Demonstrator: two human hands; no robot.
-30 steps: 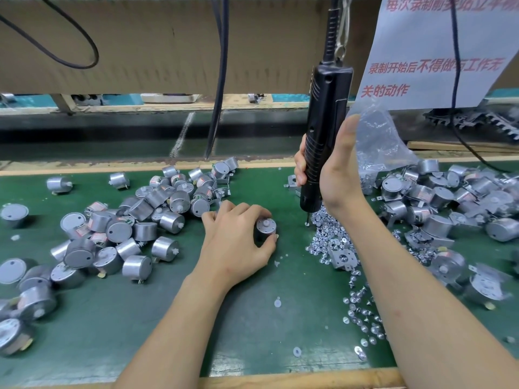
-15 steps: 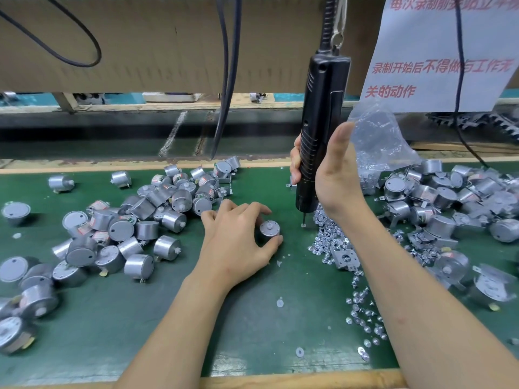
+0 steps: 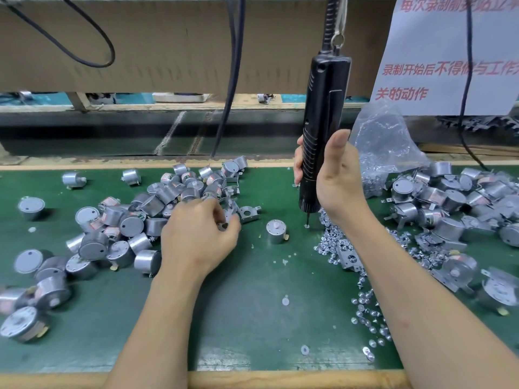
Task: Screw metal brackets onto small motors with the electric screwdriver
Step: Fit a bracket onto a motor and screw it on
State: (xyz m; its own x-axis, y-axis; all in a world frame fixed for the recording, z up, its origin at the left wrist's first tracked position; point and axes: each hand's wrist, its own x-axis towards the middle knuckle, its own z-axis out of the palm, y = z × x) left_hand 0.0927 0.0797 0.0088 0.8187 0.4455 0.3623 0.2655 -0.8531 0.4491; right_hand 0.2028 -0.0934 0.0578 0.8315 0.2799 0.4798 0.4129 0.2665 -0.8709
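A small silver motor (image 3: 276, 231) stands alone on the green mat, shaft up, between my two hands. My left hand (image 3: 199, 237) is to its left at the edge of the motor pile and pinches a metal bracket (image 3: 224, 225) in its fingertips. Another bracket (image 3: 248, 214) lies just beyond those fingers. My right hand (image 3: 335, 181) grips the black electric screwdriver (image 3: 320, 130), which hangs upright from a cable. Its bit points down at a screw (image 3: 306, 226) on the mat, right of the lone motor.
A heap of bare motors (image 3: 118, 228) covers the mat's left side. Motors with brackets (image 3: 449, 203) pile up at the right. Loose screws (image 3: 337, 245) trail toward the wooden front edge (image 3: 280, 380). A clear plastic bag (image 3: 384, 141) and a paper notice (image 3: 449, 51) stand behind.
My left hand has let go of the lone motor and moved left to the pile, where it now pinches a bracket. The screwdriver has stayed roughly in place.
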